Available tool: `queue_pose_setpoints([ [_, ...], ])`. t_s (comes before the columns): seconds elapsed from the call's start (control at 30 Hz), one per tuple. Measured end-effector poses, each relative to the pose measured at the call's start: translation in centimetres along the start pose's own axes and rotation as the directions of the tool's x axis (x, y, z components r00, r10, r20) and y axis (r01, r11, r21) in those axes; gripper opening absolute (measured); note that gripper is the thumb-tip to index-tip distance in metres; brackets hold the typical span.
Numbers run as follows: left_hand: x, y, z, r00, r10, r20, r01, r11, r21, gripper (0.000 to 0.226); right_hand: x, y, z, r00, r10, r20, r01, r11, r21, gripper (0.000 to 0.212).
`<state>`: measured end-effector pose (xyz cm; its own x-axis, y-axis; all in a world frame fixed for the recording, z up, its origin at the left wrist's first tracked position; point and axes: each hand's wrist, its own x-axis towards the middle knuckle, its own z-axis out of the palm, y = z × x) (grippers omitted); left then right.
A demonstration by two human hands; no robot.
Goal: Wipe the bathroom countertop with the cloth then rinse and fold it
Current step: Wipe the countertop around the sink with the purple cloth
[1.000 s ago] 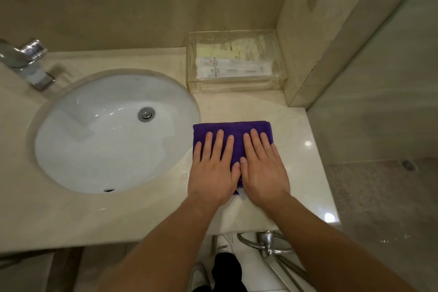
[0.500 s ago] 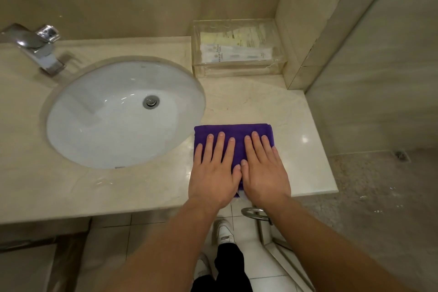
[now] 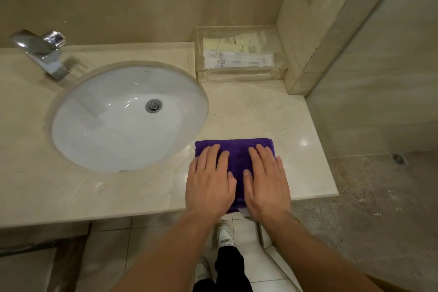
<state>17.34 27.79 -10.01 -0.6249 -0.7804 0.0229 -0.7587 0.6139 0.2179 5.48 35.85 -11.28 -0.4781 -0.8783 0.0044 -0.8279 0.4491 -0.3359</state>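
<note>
Tap (image 3: 45, 54): stands at the far left of the counter, spout turned toward the basin; no water seen running.
Basin (image 3: 106, 125): sunk into the top, just left of the cloth.
Countertop (image 3: 142, 192): pale polished stone, glossy, likely slick under wet fabric.
Left hand (image 3: 209, 182): lies flat on the left half of the cloth, fingers straight and together, pressing, gripping nothing.
Cloth (image 3: 238, 153): purple, folded to a neat rectangle on the counter right of the basin, near edge at the front lip.
Clear box (image 3: 239, 52): against the back wall, well apart from the cloth.
Right hand (image 3: 266, 182): flat on the right half, fingers straight, palm down, nothing pinched.
Handling: soft, light, limp; probably damp, so a little heavier and apt to slide or unfold if lifted by one corner.
Where to take hold: best pinched at both short sides through all layers.
</note>
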Motion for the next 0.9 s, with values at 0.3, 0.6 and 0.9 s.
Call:
queue_pose_setpoints([
  [0.3, 0.9, -0.5, 2.5, 0.993, -0.001, 0.119, -0.005, 0.998, 0.055, 0.063, 0.4, -0.1, 2.0, 0.996, -0.028, 0.090, 0.041, 0.988, -0.151, 0.059],
  [0.6, 3.7, -0.4, 2.5, 0.991, -0.008, 0.133, -0.001, 0.998, 0.067, 0.063, 3.1, 0.1, 1.6, 0.997, -0.014, 0.082, 0.028, 0.984, -0.175, 0.059],
  [0.9, 8.3, -0.3, 2.3, 0.989, -0.014, 0.147, 0.007, 0.999, 0.053, 0.062, 7.6, 1.0, 1.5, 0.996, -0.019, 0.082, 0.032, 0.985, -0.168, 0.059],
])
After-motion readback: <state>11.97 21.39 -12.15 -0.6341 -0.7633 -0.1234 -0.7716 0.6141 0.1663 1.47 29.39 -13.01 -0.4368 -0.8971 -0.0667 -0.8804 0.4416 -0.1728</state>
